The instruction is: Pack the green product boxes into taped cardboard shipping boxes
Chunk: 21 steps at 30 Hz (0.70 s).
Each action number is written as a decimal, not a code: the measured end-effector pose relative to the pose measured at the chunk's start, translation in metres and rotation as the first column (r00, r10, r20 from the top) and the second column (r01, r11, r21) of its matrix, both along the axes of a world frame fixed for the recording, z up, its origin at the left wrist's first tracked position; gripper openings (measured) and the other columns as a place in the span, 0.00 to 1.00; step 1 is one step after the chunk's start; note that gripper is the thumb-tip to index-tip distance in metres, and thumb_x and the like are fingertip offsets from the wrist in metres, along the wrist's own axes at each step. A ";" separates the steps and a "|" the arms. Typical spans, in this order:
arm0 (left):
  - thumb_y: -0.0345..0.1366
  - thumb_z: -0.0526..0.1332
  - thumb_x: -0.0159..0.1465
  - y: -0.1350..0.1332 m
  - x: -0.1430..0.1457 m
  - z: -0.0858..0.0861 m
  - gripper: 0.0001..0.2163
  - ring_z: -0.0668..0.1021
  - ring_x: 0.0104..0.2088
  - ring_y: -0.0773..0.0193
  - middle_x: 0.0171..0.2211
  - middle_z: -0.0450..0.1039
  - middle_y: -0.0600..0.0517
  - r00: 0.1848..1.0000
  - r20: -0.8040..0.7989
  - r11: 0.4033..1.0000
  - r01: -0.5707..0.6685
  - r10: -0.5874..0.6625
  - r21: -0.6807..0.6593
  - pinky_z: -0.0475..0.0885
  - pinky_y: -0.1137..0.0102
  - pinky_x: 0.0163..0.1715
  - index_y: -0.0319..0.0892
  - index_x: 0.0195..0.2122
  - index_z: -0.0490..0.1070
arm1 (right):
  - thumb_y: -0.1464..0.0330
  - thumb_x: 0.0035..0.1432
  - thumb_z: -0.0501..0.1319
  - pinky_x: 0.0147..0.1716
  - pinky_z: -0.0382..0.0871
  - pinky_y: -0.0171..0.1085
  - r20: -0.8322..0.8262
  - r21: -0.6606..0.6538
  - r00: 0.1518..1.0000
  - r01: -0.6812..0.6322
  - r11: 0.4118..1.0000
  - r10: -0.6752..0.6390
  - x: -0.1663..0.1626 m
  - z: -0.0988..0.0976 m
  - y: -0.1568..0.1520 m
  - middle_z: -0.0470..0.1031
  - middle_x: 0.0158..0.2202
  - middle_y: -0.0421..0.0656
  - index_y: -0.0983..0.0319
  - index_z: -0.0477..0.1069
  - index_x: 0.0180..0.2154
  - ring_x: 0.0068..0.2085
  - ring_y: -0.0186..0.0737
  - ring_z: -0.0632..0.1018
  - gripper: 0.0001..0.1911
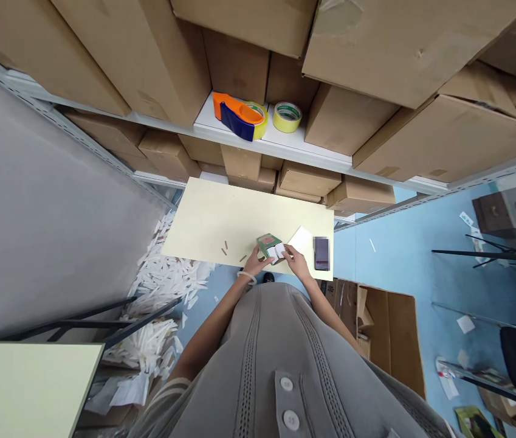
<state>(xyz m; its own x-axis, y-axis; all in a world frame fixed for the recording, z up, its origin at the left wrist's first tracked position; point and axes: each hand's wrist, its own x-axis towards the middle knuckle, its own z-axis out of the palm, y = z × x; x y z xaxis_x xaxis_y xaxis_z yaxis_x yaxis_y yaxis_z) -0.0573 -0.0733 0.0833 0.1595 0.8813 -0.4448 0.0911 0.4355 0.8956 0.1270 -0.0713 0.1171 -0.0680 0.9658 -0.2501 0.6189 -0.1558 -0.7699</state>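
Pointing white end (276, 253) bodyward, green box (267, 241)

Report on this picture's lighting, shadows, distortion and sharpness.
Head view: soft, even light on the pale table, no strong glare; head view: shade behind the tape roll; head view: wide-angle stretching of the cardboard boxes toward the edges; head view: the dark rectangular item looks blocky, and print on the small green box is illegible.

The bare left forearm (209, 319) and right forearm (328, 311) slant forward and inward. Ahead of the torso (271, 328), the left hand (254, 263) and right hand (298, 262) face each other, near but apart, both curled in a grip.
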 end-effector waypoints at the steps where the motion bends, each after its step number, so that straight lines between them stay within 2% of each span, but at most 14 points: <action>1: 0.48 0.68 0.53 0.000 0.001 0.001 0.40 0.76 0.50 0.50 0.61 0.62 0.38 1.000 -0.009 1.000 0.026 -0.026 -0.001 0.70 0.59 0.51 0.41 0.63 0.54 | 0.61 0.63 0.52 0.47 0.69 0.41 -0.007 0.001 1.000 -0.004 1.000 0.004 -0.001 -0.001 0.000 0.76 0.49 0.44 0.55 0.68 0.52 0.48 0.43 0.77 0.18; 4: 0.47 0.63 0.59 0.000 0.003 0.005 0.35 0.77 0.49 0.53 0.57 0.69 0.44 0.998 -0.010 0.998 0.064 -0.064 0.026 0.70 0.60 0.52 0.44 0.65 0.52 | 0.59 0.65 0.48 0.52 0.66 0.42 -0.022 0.006 1.000 0.020 1.000 -0.020 -0.009 0.000 0.003 0.75 0.52 0.43 0.56 0.68 0.56 0.53 0.44 0.75 0.22; 7: 0.45 0.57 0.64 0.006 -0.001 0.011 0.31 0.78 0.49 0.53 0.52 0.73 0.42 0.997 -0.055 0.998 0.060 -0.059 0.017 0.69 0.60 0.51 0.39 0.66 0.51 | 0.58 0.66 0.46 0.50 0.68 0.42 0.021 -0.014 0.999 0.034 0.999 -0.034 -0.026 0.004 0.014 0.78 0.47 0.43 0.57 0.67 0.57 0.49 0.46 0.77 0.24; 10: 0.44 0.55 0.66 0.024 -0.021 0.015 0.30 0.78 0.48 0.52 0.49 0.75 0.39 0.990 -0.132 0.999 0.048 -0.051 -0.023 0.70 0.61 0.50 0.34 0.65 0.54 | 0.58 0.66 0.46 0.47 0.69 0.41 0.101 -0.025 0.995 0.005 1.000 -0.002 -0.051 0.009 0.039 0.79 0.45 0.44 0.57 0.66 0.58 0.46 0.48 0.79 0.24; 12: 0.44 0.54 0.66 0.042 -0.044 0.016 0.28 0.79 0.47 0.52 0.49 0.75 0.38 0.986 -0.164 0.999 0.019 -0.025 -0.034 0.70 0.63 0.49 0.33 0.64 0.57 | 0.58 0.67 0.45 0.47 0.69 0.40 0.122 -0.019 0.992 -0.039 0.999 0.041 -0.076 0.013 0.063 0.79 0.46 0.43 0.55 0.65 0.59 0.47 0.47 0.78 0.24; 16: 0.47 0.54 0.65 0.093 -0.109 0.021 0.26 0.80 0.44 0.55 0.48 0.76 0.43 0.960 -0.267 0.996 -0.087 0.088 0.016 0.71 0.65 0.46 0.39 0.61 0.62 | 0.59 0.67 0.46 0.47 0.68 0.38 0.179 0.001 0.975 -0.136 0.991 0.134 -0.145 0.026 0.125 0.78 0.47 0.42 0.54 0.64 0.60 0.47 0.46 0.78 0.23; 21: 0.51 0.49 0.67 0.167 -0.195 0.032 0.24 0.79 0.45 0.55 0.44 0.79 0.46 0.830 -0.492 0.964 -0.246 0.262 0.098 0.71 0.67 0.43 0.43 0.58 0.67 | 0.60 0.68 0.46 0.44 0.67 0.38 0.308 0.010 0.926 -0.233 0.972 0.219 -0.246 0.039 0.208 0.79 0.44 0.44 0.54 0.64 0.59 0.45 0.46 0.78 0.23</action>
<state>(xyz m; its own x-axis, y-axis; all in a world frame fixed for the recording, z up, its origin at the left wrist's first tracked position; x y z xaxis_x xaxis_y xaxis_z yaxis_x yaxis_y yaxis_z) -0.2523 0.0940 0.1155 -0.3069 0.8738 -0.3772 0.4165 0.4796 0.7724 -0.1194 0.1362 0.1565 -0.2140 0.9446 -0.2487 0.8383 0.0469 -0.5432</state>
